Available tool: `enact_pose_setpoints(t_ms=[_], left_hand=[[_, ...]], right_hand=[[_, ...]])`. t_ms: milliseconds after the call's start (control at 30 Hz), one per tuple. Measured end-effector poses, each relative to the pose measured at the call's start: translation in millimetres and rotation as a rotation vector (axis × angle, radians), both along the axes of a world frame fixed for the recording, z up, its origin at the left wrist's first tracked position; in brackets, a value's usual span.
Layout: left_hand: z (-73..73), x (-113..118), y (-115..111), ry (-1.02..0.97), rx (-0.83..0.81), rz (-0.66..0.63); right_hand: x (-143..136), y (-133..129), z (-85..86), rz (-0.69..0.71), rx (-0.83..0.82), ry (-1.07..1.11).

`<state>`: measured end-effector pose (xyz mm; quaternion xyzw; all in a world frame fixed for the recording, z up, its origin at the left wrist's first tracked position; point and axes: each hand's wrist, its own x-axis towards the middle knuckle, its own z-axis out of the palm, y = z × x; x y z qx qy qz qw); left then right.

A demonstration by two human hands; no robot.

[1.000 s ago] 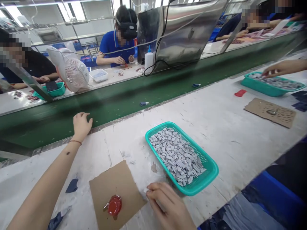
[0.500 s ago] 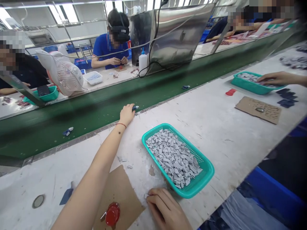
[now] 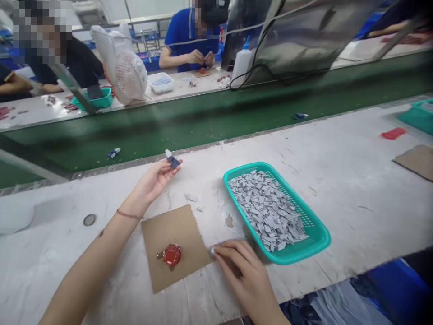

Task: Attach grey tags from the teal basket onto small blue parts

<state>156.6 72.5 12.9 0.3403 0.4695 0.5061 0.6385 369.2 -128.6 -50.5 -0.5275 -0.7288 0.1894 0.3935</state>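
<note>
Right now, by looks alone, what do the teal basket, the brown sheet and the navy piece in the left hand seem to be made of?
Teal basket: probably moulded plastic, slightly shiny, from its smooth rim and regular perforations.
Brown sheet: likely cardboard, matt, from its dull tan face and flat lie.
Navy piece: dull, perhaps fabric or leather-like; too small to tell.

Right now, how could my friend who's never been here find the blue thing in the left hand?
Find the long green belt running across the picture. Near its close edge is the person's left hand, pinching a small, flat, dark blue piece with a white tip. Two similar pieces lie on the belt, but this one is held in a hand.
</note>
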Motion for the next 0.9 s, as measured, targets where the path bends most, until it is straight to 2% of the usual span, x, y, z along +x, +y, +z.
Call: enact_pose_setpoints(t_ms=[100, 200, 333, 433, 633, 767, 900], left_hand=[[-3.4, -36.5, -58.3, -0.035, -0.062, 0.052], [-11.1, -61.7, -109.6, 0.008, -0.11, 0.124], [-24.9, -75.4, -166.3, 0.087, -0.118, 0.269], [-34.5, -75.8, -197.2, 0.124, -0.138, 0.3], [-46.6, -68.2, -227.3, 0.086, -0.168, 0.309], [-51.9, -61.9, -234.2, 0.064, -0.171, 0.234], [-51.4, -57.0, -236.0, 0.072, -0.138, 0.209]], right_hand=[[-17.3, 7.8, 18.3, 0.102, -0.016, 0.04], [-42.5, 17.0, 35.4, 0.23, -0.035, 0.056], [-68.6, 26.1, 40.8, 0.342, -0.042, -0.049], [-75.8, 28.2, 38.1, 0.393, -0.064, -0.157], [-80.5, 28.3, 43.4, 0.395, -0.079, -0.256], [-82.8, 27.7, 45.7, 0.406, -0.074, -0.257], [-82.9, 26.6, 45.7, 0.382, -0.082, -0.273]])
